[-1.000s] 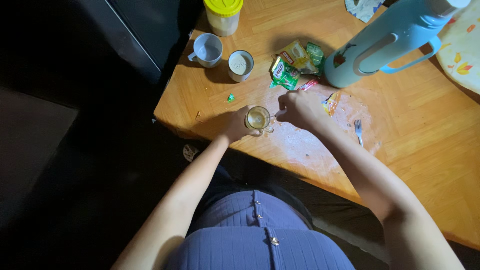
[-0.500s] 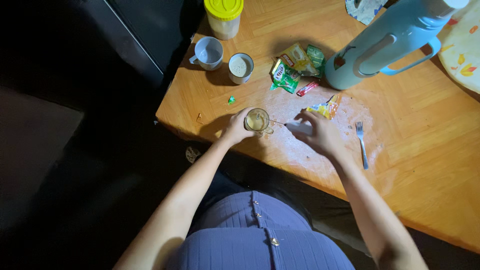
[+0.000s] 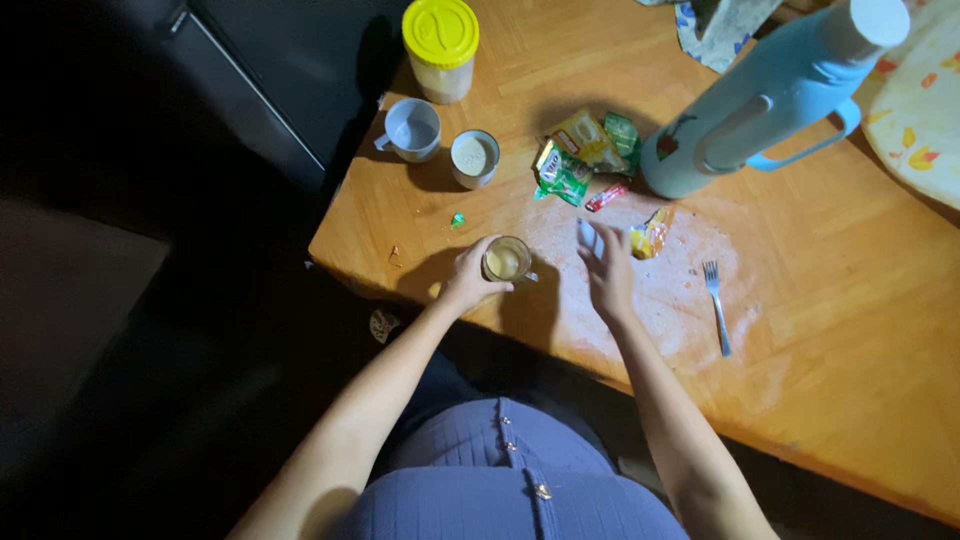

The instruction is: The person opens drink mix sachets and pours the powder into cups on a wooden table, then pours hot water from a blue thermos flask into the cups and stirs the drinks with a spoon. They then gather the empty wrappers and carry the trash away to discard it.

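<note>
- While the left hand (image 3: pixel 465 278) wraps a glass cup (image 3: pixel 506 259) of pale drink, the right hand (image 3: pixel 606 270) hovers open-fingered just beside it, holding nothing.
- Beyond its fingertips lies a yellow sachet (image 3: pixel 650 233).
- Farther off stands a blue flask (image 3: pixel 770 95).

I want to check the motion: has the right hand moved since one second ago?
Yes. The right hand has moved away from the glass cup, toward the fork, and lies open on the table.

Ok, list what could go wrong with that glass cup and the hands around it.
The small glass cup of pale drink, held by the left hand, stands close to the wooden table's edge; a nudge might tip it off. The right hand reaches toward the torn yellow sachet and could brush the cup or scatter the spilled powder.
</note>
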Demonstrator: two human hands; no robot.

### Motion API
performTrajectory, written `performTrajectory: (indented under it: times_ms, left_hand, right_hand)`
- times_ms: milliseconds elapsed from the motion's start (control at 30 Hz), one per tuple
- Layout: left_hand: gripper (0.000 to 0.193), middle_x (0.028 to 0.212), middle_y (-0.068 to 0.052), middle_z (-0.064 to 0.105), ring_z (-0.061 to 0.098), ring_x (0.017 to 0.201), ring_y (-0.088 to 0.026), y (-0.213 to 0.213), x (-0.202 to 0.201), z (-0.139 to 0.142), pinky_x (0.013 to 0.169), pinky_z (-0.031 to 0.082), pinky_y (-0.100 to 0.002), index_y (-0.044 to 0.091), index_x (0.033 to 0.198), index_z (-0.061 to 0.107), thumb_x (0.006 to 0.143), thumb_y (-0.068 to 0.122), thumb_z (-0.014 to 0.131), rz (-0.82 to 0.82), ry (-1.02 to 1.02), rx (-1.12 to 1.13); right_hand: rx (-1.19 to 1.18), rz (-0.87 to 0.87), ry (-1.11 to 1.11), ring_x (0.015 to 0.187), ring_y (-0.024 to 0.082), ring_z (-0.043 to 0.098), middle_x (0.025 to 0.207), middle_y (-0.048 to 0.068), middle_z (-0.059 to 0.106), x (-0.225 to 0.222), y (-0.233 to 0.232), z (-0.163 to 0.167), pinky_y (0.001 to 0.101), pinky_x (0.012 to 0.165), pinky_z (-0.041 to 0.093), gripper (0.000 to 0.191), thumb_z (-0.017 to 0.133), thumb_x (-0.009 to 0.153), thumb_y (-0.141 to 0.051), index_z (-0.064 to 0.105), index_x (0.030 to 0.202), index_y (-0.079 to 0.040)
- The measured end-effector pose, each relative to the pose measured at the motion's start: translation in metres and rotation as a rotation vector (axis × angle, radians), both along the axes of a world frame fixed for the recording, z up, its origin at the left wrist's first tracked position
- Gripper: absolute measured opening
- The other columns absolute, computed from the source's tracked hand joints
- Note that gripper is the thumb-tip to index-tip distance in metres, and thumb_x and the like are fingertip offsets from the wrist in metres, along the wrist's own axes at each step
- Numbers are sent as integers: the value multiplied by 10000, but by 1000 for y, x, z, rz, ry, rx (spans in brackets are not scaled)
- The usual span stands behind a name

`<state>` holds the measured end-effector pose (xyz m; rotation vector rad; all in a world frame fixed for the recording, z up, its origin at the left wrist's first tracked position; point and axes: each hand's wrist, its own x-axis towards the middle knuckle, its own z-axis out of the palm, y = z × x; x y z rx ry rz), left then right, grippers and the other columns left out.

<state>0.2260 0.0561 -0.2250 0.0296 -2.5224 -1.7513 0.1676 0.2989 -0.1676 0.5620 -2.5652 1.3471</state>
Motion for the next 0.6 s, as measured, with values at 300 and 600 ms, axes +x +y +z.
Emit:
performTrajectory:
  times_ms: [300,600]
  left_hand:
    - [979,1392,-159,628,593,1290,-354,0,-5,15,1060,480,-444,110,1430,503,575,205,972,5,0,-106]
    - [1018,1412,-144,629,609,1302,-344,1,-3,8,1085,494,-435,137,1475,478,582,232,959,-21,-66,-75]
  right_hand:
    - [302,35,6,1077,477,605,1230,243,568,-67,-78,5,520,900,502,433,700,856,-7,609,1269,-100]
    - [230,34,36,1106,474,593,1285,266,552,-59,-73,-5,509,930,508,518,755,844,-46,573,1328,-68]
